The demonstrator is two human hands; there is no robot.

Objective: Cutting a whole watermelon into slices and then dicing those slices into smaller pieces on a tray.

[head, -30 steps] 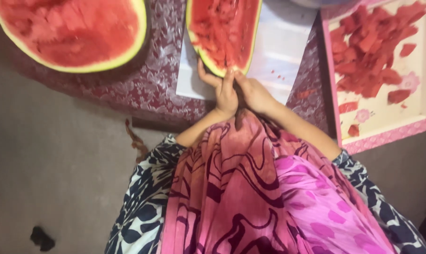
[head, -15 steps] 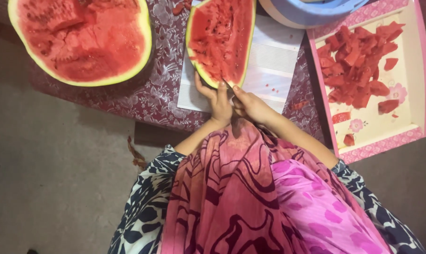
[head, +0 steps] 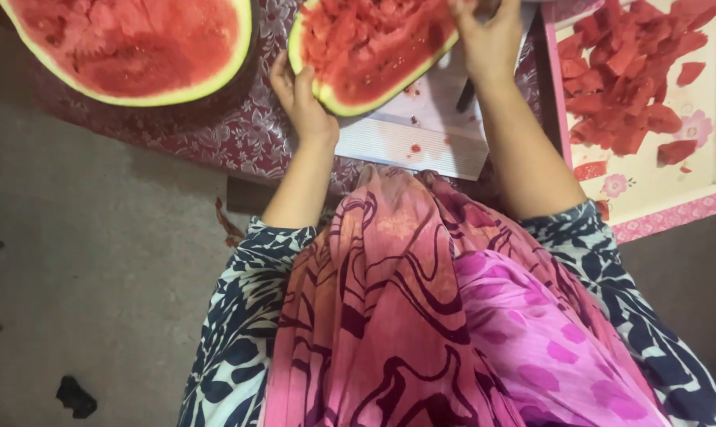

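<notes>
Maroon patterned cloth covers the surface (head: 239, 142), with grey floor below it. At far left lies a large watermelon half (head: 128, 47), cut face up. Beside it, the left hand (head: 301, 99) cups the rind of a smaller watermelon wedge (head: 366, 51), grip closed on its near-left edge. This wedge rests on a white cutting board (head: 421, 134) dotted with red bits. At the wedge's right end, the right hand (head: 488, 39) has its grip wrapped around a dark-handled knife (head: 466, 95). Farthest right, a pink-rimmed tray (head: 659, 190) holds cut watermelon pieces (head: 627, 71).
</notes>
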